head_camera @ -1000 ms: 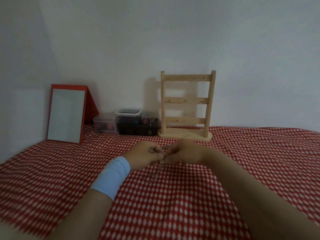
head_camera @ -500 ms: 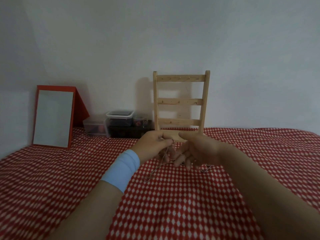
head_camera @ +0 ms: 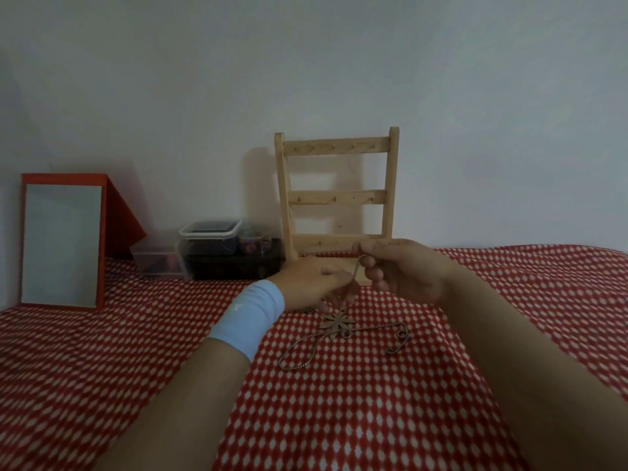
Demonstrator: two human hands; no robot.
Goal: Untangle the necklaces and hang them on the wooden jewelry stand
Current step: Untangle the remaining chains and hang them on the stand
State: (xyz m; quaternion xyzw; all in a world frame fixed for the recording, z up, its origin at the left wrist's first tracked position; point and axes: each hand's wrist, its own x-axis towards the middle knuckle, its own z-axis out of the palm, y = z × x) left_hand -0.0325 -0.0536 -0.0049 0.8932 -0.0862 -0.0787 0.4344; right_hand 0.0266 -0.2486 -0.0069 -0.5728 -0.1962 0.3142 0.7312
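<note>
Necklaces (head_camera: 339, 334): tangled, long axis left to right on the checked cloth (head_camera: 339, 419), just below both hands. Right hand (head_camera: 407, 270) pinches one strand, raised; left hand (head_camera: 312, 283) pinches it lower down. Stand (head_camera: 336, 198): upright directly behind, right hand nearer

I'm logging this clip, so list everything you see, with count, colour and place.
jewelry stand: one, pale wood, at the back wall.
necklaces: count unclear, silvery chains with a star-shaped pendant, partly on the cloth.
mirror: one, red frame, far left.
plastic containers: several, clear and dark, left of the stand.
cloth: one, red-and-white checked, covering the surface.
wristband: one, light blue, left wrist.
left hand: one, pinching a chain, centre.
right hand: one, pinching the chain higher up.
</note>
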